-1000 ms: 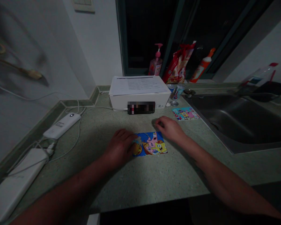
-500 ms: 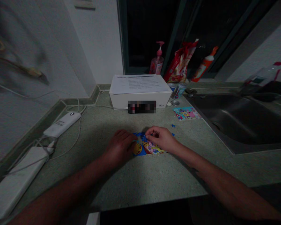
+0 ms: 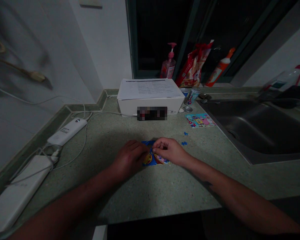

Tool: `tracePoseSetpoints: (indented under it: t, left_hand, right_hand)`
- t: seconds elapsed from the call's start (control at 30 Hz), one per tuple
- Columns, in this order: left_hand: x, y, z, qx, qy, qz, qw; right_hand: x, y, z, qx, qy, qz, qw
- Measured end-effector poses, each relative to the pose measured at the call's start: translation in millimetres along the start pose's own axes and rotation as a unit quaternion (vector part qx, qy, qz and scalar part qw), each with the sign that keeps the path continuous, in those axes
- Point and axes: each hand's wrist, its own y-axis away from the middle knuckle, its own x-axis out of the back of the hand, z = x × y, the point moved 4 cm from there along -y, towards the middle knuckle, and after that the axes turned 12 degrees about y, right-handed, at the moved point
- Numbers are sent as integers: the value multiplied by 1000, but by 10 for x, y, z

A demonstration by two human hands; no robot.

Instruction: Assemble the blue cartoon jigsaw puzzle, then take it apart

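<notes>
A small, colourful jigsaw puzzle (image 3: 148,161) with a blue border and cartoon pictures lies flat on the counter. My left hand (image 3: 130,156) rests at its left side, fingers together and bent over that edge, holding it. Above the puzzle's middle, my right hand (image 3: 170,150) is closed in a pinch with thumb and forefinger close to the surface. Whatever sits between those fingertips is too small to make out. The right hand covers much of the puzzle's right part. Two loose blue jigsaw pieces (image 3: 184,143) lie just beyond the right hand.
Behind the puzzle stands a white box (image 3: 150,95) topped with a printed sheet. A cartoon picture card (image 3: 201,120) lies beside the sink (image 3: 260,126) on the right. White power banks (image 3: 67,131) and cables occupy the left. Bottles and a red bag (image 3: 193,65) stand by the window.
My right hand has shifted slightly left and nearer to me over the puzzle, keeping its pinch. More of the loose blue pieces shows. My left hand stays at the puzzle's left edge.
</notes>
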Motion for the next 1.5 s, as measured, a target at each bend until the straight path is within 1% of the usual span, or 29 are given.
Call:
tracePoseSetpoints:
  t: [0.17, 0.4, 0.47, 0.57, 0.67, 0.77, 0.97, 1.13, 1.37, 1.5]
  left_hand:
    - [4, 14, -24, 24, 13, 15, 1000]
    - [29, -1, -23, 46, 46, 45, 997]
    - [51, -5, -34, 54, 46, 63, 996]
    - [85, 0, -78, 74, 34, 92, 992]
    - [112, 10, -131, 104, 17, 112, 988]
    - [130, 14, -161, 130, 8, 116, 985]
    - [127, 32, -212, 174, 2, 116, 978]
    - [96, 40, -251, 179, 21, 100, 979]
    - [52, 12, -219, 182, 86, 77, 977]
    - [28, 22, -234, 200, 122, 82, 969]
  right_hand:
    - [26, 3, -10, 0, 12, -8, 1000]
    - [73, 19, -26, 37, 94, 17, 995]
    - [121, 33, -77, 69, 121, 48, 989]
    - [248, 55, -154, 113, 153, 124, 974]
    - [371, 65, -158, 118, 168, 178, 962]
    - [426, 65, -134, 117, 191, 194, 955]
    - [396, 67, -146, 136, 230, 183, 946]
    - [350, 64, -170, 142, 268, 148, 941]
    - [138, 82, -215, 185, 346, 77, 917]
    - [26, 95, -242, 205, 392, 67, 895]
